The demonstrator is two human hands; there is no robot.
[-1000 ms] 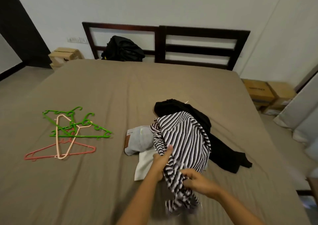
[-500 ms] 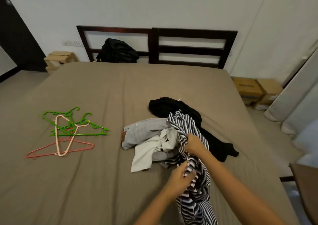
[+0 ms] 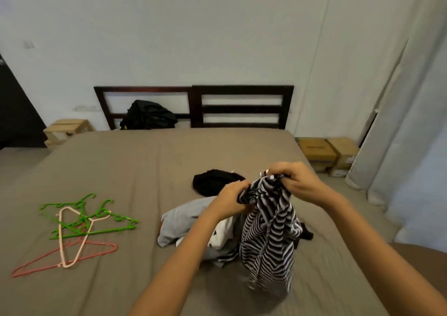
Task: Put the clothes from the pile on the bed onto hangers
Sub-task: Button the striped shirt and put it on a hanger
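A black-and-white striped garment [image 3: 268, 231] hangs in the air above the bed. My left hand [image 3: 232, 198] grips its top edge on the left, and my right hand [image 3: 294, 182] grips the top on the right. Under it lies the pile: a light grey piece [image 3: 183, 221], a white piece [image 3: 222, 236] and a black garment [image 3: 215, 181] behind. Several plastic hangers lie in a heap at the left of the bed, green ones [image 3: 96, 219], a pale pink one [image 3: 72, 238] and a red one [image 3: 48, 260].
The bed [image 3: 121, 165] has a taupe sheet and a dark wooden headboard [image 3: 242, 105]. A black bag [image 3: 148, 115] leans against the headboard. Cardboard boxes [image 3: 326, 153] stand on the floor at the right, by a curtain [image 3: 399, 134]. A small wooden stool [image 3: 67, 128] stands at the back left.
Both hands have lifted the striped garment off the pile and now hold it by its top edge. The view has tilted up toward the wall.
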